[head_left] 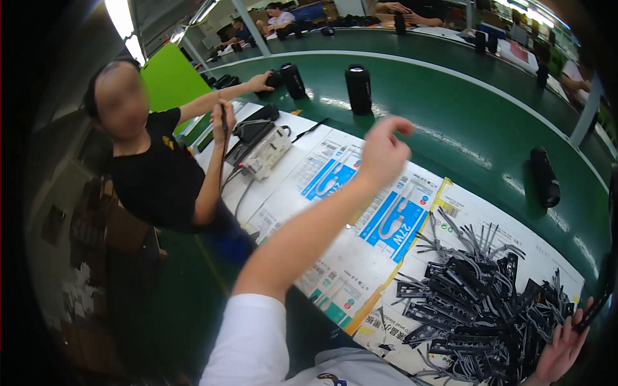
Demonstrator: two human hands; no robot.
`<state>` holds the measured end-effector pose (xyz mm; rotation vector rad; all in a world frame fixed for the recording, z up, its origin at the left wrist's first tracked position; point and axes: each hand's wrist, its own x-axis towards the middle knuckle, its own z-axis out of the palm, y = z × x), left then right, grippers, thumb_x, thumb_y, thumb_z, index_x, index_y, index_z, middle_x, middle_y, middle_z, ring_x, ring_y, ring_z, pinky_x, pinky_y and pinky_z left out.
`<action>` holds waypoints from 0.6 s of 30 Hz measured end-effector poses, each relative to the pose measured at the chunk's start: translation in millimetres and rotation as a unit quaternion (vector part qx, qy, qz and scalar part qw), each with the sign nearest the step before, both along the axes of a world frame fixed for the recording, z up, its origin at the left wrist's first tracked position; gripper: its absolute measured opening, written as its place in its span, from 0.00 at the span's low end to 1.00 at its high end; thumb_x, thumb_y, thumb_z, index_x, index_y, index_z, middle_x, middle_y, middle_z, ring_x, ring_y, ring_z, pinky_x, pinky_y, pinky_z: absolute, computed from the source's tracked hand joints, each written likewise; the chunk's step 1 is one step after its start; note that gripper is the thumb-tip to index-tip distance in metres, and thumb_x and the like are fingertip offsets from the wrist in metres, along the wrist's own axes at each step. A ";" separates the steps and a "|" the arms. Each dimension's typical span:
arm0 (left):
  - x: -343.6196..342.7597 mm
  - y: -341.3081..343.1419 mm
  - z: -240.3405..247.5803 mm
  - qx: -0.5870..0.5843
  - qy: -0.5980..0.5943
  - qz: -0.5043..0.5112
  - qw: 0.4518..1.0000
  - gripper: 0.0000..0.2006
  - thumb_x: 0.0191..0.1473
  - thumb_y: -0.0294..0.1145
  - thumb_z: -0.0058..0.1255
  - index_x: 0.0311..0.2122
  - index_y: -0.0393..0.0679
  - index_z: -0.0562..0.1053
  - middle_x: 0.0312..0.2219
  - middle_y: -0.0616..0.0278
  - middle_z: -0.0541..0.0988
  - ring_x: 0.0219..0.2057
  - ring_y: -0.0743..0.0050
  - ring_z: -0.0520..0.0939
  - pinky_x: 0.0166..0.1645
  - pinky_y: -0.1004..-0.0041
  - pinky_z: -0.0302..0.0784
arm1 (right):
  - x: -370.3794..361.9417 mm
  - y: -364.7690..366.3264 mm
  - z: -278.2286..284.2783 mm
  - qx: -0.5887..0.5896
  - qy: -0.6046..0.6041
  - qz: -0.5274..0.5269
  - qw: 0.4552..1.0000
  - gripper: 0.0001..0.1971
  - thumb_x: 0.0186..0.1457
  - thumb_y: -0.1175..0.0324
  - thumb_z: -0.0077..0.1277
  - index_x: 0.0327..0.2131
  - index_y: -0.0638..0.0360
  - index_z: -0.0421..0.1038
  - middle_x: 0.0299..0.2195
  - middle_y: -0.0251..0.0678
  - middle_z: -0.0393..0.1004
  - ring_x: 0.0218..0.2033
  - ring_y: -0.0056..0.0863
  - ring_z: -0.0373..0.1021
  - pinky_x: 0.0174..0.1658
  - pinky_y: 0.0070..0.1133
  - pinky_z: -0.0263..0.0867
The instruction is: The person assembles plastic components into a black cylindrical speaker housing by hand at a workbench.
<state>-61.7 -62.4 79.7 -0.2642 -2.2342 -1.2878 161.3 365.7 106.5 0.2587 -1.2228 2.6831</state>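
Note:
My left hand (386,153) is stretched out over the far edge of the table, beside the green conveyor. Its fingers are loosely bent and slightly blurred, and nothing shows in them. A black cylindrical speaker (358,90) stands upright on the conveyor just beyond it, apart from my fingers. At the lower right, my right hand (561,350) has its fingers on a long, flat black part (599,305) with small holes, partly cut off by the dark rim. Next to that hand lies a heap of black slotted parts with grey braided cords (460,299).
Another speaker (545,178) lies on the conveyor (444,103) at the right. To the left, a co-worker (151,154) touches a speaker and holds a thin tool beside a pale box-shaped device (267,153). Printed cardboard (335,273) covers the table. Other people sit beyond the conveyor.

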 end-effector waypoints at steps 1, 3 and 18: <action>-19.4 -15.8 7.4 -0.024 -0.010 0.020 0.999 0.15 0.40 0.22 0.47 0.38 0.41 0.73 0.31 0.60 0.76 0.24 0.74 0.73 0.32 0.74 0.71 | -3.1 0.3 0.1 -0.003 -0.002 -0.006 1.000 0.26 0.62 0.62 0.38 0.60 0.63 0.48 0.46 0.41 0.66 0.37 0.29 0.63 0.35 0.23 0.58; -62.2 -47.7 14.0 -0.075 -0.002 0.068 0.995 0.15 0.41 0.28 0.50 0.38 0.40 0.73 0.31 0.56 0.77 0.29 0.66 0.77 0.37 0.70 0.73 | -8.6 1.2 -0.5 -0.043 0.047 0.078 0.995 0.25 0.62 0.63 0.38 0.59 0.62 0.50 0.46 0.40 0.65 0.36 0.29 0.62 0.37 0.24 0.57; -212.8 -116.8 28.7 -0.388 -0.012 0.178 0.904 0.35 0.49 0.48 0.49 0.59 0.41 0.57 0.55 0.45 0.63 0.53 0.44 0.67 0.58 0.61 0.62 | -19.1 17.4 -17.1 -0.035 0.059 0.070 0.995 0.26 0.58 0.67 0.44 0.58 0.62 0.51 0.53 0.43 0.58 0.51 0.42 0.62 0.54 0.34 0.58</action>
